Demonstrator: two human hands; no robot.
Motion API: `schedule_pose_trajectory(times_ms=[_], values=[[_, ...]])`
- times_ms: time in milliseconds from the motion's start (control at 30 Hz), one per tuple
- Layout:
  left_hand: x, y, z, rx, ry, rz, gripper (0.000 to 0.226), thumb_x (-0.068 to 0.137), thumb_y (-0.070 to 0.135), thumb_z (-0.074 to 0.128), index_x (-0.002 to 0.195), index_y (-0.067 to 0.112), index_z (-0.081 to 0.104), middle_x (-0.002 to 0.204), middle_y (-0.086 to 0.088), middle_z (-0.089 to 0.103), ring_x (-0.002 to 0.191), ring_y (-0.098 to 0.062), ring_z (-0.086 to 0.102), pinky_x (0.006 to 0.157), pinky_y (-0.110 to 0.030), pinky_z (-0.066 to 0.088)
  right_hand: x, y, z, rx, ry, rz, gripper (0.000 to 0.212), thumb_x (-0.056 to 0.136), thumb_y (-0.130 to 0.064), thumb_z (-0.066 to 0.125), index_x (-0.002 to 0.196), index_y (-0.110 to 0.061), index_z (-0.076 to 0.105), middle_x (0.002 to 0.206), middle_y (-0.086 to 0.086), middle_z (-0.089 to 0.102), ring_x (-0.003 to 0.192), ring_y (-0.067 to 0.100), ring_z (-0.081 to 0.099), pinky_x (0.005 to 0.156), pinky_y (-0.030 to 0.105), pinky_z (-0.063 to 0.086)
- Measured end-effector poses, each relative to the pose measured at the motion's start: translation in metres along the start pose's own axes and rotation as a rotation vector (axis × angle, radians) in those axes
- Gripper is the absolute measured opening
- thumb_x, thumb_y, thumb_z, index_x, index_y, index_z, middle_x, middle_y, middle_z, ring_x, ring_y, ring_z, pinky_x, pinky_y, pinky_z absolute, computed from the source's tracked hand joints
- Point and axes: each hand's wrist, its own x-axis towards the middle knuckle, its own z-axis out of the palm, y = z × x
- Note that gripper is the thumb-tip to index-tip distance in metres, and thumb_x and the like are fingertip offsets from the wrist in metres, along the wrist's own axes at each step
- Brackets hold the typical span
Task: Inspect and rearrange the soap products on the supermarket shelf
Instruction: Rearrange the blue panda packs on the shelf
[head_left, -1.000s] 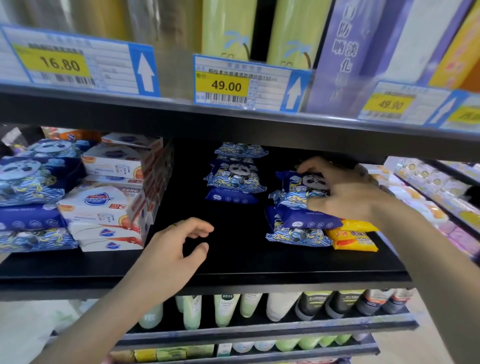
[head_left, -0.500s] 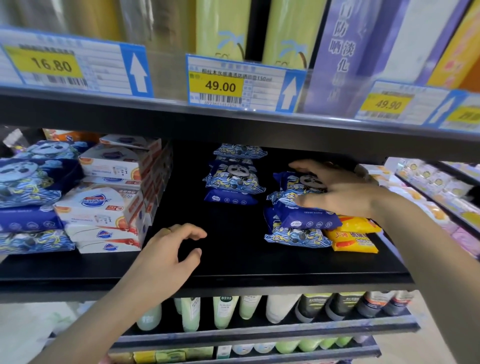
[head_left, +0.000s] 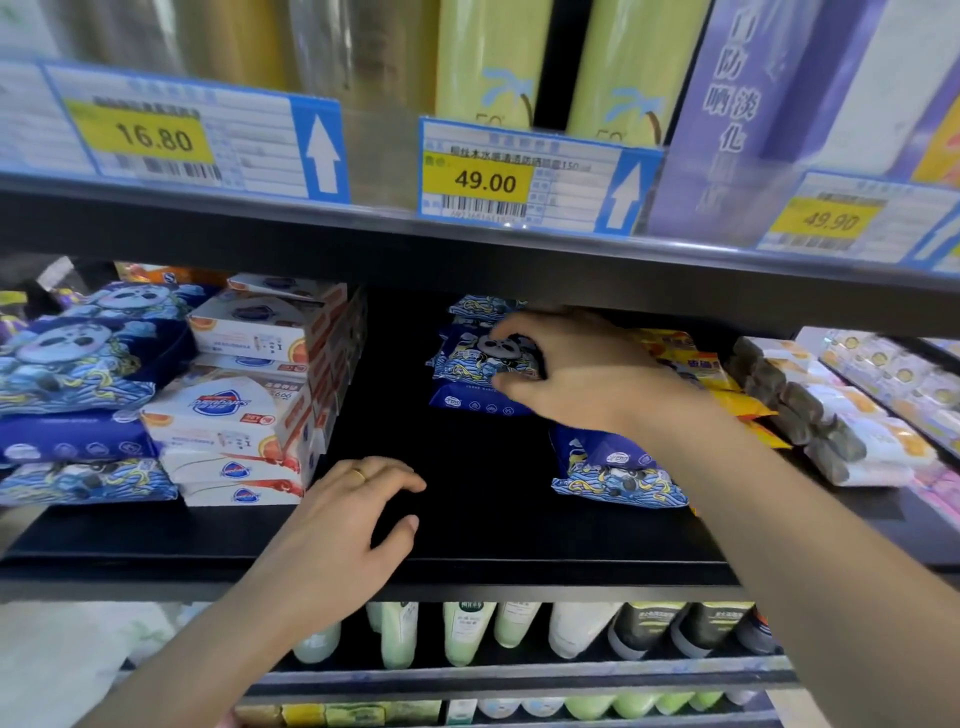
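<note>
Up on the black shelf (head_left: 467, 540), right hand (head_left: 587, 369) grips a panda soap pack (head_left: 483, 358); left hand (head_left: 337, 525) rests loose.

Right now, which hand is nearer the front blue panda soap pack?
Right. The right hand reaches just above and behind the front blue panda pack; the left hand rests on the bare shelf farther left.

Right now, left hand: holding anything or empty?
Empty. The left hand rests on the bare black shelf, fingers loosely curled, nothing in its grip.
</note>
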Motion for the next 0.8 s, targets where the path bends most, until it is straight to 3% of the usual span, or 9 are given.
schedule_pose_trajectory(times_ms=[100,233,333,400,533,700,800], values=[[-0.002,-0.002,0.000,0.015,0.010,0.018,0.039,0.092,0.053,0.045,0.126,0.042,0.059,0.129,0.032,0.051,0.121,0.004,0.043,0.108,-0.030,0.040,0.025,-0.030,0.025,-0.034,-0.023,-0.003,0.052,0.092,-0.042,0.066,0.140,-0.033,0.049,0.147,-0.002,0.045,0.134,0.025,0.045,0.104,0.037,0.043],[-0.002,-0.004,0.000,-0.002,0.035,0.023,0.032,0.095,0.046,0.053,0.127,0.043,0.058,0.130,0.032,0.051,0.121,0.008,0.040,0.110,-0.026,0.038,0.058,-0.043,0.055,-0.078,-0.143,0.267,0.074,0.088,-0.024,0.072,0.151,-0.026,0.032,0.161,0.011,0.018,0.143,0.044,0.027,0.109,0.058,0.040],[-0.002,-0.004,0.000,-0.013,0.029,0.009,0.037,0.093,0.052,0.048,0.128,0.043,0.058,0.132,0.033,0.049,0.124,0.007,0.038,0.110,-0.024,0.035,0.072,-0.040,0.072,-0.021,-0.176,0.419,0.073,0.091,-0.019,0.068,0.151,-0.028,0.028,0.161,0.018,0.009,0.139,0.050,0.026,0.105,0.064,0.041],[-0.002,-0.003,0.000,-0.017,0.032,0.010,0.042,0.090,0.056,0.042,0.127,0.043,0.057,0.131,0.032,0.049,0.124,0.006,0.039,0.110,-0.024,0.036,0.076,-0.037,0.082,-0.031,-0.130,0.463,0.065,0.096,-0.017,0.060,0.151,-0.031,0.028,0.160,0.018,0.011,0.136,0.050,0.028,0.102,0.064,0.042],[-0.003,-0.003,0.000,-0.030,0.036,0.002,0.035,0.093,0.050,0.050,0.126,0.043,0.057,0.132,0.032,0.049,0.125,0.008,0.037,0.110,-0.021,0.034,0.078,-0.032,0.091,-0.061,-0.053,0.470,0.052,0.103,-0.017,0.047,0.151,-0.031,0.030,0.159,0.017,0.019,0.134,0.050,0.033,0.101,0.061,0.043],[-0.003,-0.001,-0.001,-0.031,0.043,-0.009,0.034,0.093,0.049,0.052,0.126,0.043,0.058,0.131,0.033,0.049,0.125,0.008,0.038,0.109,-0.020,0.034,0.077,-0.033,0.091,-0.087,-0.016,0.468,0.050,0.103,-0.014,0.048,0.150,-0.029,0.035,0.156,0.019,0.024,0.134,0.049,0.036,0.099,0.058,0.044],[-0.003,0.000,-0.002,-0.031,0.045,-0.022,0.032,0.094,0.046,0.054,0.125,0.043,0.058,0.129,0.033,0.049,0.123,0.009,0.037,0.107,-0.018,0.034,0.070,-0.039,0.097,-0.099,0.107,0.466,0.049,0.103,-0.012,0.045,0.149,-0.030,0.038,0.152,0.018,0.031,0.129,0.046,0.042,0.093,0.053,0.047]])
